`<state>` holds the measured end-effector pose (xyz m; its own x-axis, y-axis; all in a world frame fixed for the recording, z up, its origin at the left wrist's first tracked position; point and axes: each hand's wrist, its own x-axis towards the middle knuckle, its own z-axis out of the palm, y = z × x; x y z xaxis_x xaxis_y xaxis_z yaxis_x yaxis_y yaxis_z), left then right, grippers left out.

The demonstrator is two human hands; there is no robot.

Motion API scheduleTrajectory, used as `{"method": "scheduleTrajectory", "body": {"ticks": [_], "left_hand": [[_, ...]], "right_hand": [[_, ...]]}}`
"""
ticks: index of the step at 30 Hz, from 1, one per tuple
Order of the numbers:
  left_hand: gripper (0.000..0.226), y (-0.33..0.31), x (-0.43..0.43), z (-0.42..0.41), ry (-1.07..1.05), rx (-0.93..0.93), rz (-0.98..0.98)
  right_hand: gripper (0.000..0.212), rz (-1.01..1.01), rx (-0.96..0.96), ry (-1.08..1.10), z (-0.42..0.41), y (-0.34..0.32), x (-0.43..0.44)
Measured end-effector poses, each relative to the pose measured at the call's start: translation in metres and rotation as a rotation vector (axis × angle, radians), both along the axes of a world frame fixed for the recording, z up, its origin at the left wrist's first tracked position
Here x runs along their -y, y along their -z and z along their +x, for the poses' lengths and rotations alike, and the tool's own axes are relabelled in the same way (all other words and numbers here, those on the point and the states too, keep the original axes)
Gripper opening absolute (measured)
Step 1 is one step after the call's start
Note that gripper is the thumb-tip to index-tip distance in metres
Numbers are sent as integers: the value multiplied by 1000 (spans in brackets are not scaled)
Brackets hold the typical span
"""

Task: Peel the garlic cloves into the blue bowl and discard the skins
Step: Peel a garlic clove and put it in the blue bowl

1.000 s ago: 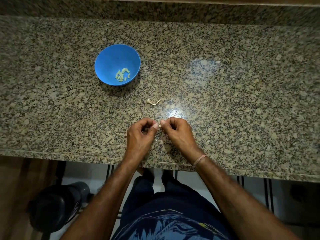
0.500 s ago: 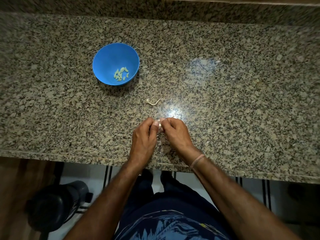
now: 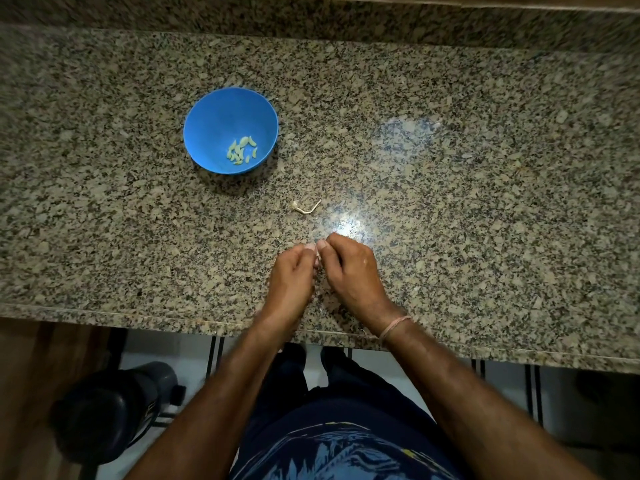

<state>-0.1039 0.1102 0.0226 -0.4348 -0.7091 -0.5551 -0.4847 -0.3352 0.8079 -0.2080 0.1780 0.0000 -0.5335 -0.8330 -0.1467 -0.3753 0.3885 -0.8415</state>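
The person stands at the granite counter with both hands drawn together just above it, near its front edge; the left hand and the right hand meet at the fingertips, and each pinches the same small pale garlic clove, of which only a sliver shows between the thumbs. The fingers of both hands are curled in tight around it; whether the skin has come loose I cannot tell, the clove being too small and too covered.

The blue bowl sits well apart, farther back and to the person's left; a small heap of peeled cloves lies on its floor, so a good part of the work looks done. A dry stem scrap lies on the counter between the bowl and the hands, nearer the hands; a thin band circles the right wrist.

The step in hand, I judge, is the peeling of one more clove; the nails seem set to lift the skin. The next move calls for a small, careful pull rather than force, since the clove could slip out of the pinch; then the bare clove must be carried across to the bowl, and the skin and the stem scrap gathered for discarding.
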Motion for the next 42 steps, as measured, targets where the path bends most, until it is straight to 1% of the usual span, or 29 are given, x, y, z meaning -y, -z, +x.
{"method": "scheduleTrajectory", "body": {"ticks": [1, 2, 3, 4, 5, 6, 7, 8, 9, 11, 13, 15, 16, 17, 19, 21, 22, 25, 28, 29, 30, 32, 34, 36, 38, 39, 41, 42], "left_hand": [[30, -1, -2, 0, 60, 55, -158], [29, -1, -2, 0, 97, 93, -269], [29, 1, 0, 0, 103, 113, -305], [29, 4, 2, 0, 94, 122, -293], [29, 9, 4, 1, 88, 131, -264], [29, 11, 5, 2, 80, 141, -236], [28, 14, 6, 2, 80, 155, -223], [27, 15, 6, 2, 88, 167, -225], [27, 16, 5, 2, 99, 180, -233], [27, 17, 3, 2, 96, 175, -235], [28, 16, 2, 2, 78, 145, -221], [29, 18, 3, 5, 95, 139, -239], [29, 21, 3, 7, 113, 156, -270], [28, 23, 3, 8, 128, 188, -306], [20, 28, 4, 10, 119, 242, -346], [10, 31, 3, 9, 102, 253, -351], [9, 32, 2, 9, 92, 257, -356], [9, 32, -2, 9, 42, 247, -384], [7, 33, -4, 11, -5, 223, -375], [6, 34, -4, 11, -16, 218, -371], [5, 34, -3, 11, -21, 214, -366], [4, 35, -3, 12, -17, 202, -362], [4, 35, -3, 14, 0, 189, -365], [6, 34, -4, 16, 12, 159, -340], [4, 36, -3, 20, -28, 89, -271], [4, 36, -3, 22, -51, 49, -231], [5, 35, -3, 26, -82, -6, -192], [6, 34, -3, 28, -87, -18, -193]], "right_hand": [[32, 46, 197, 39, 0, -3, 0], [32, 103, 384, 77, 0, -4, 0], [34, 141, 494, 99, -1, -5, -1], [35, 158, 468, 89, -2, -3, -2], [34, 146, 387, 88, -3, 1, -3], [28, 116, 288, 90, -4, 3, -4], [19, 80, 267, 98, -5, 4, -5], [11, 51, 330, 121, -5, 4, -6], [7, 37, 450, 153, -5, 3, -6], [9, 35, 678, 204, -6, 1, -7], [13, 50, 743, 211, -8, -2, -7], [14, 64, 728, 190, -11, -3, -8], [12, 69, 680, 171, -12, -2, -9], [8, 78, 574, 143, -13, 1, -9], [2, 98, 214, 28, -9, 7, -11], [7, 70, -134, -87, 0, 14, -13], [10, 43, -246, -118, 3, 17, -14], [15, 0, -443, -152, 8, 21, -15], [14, 21, -593, -188, 12, 20, -15], [13, 31, -618, -197, 13, 19, -14], [14, 37, -597, -189, 13, 19, -13], [16, 66, -416, -99, 12, 16, -8], [10, 121, -159, -3, 4, 16, -3], [3, 144, 184, 102, -6, 11, -4], [12, 103, 539, 190, -14, 4, -8], [14, 87, 679, 217, -16, 0, -9], [18, 79, 872, 264, -13, -6, -12], [19, 85, 915, 281, -10, -8, -13]]}}
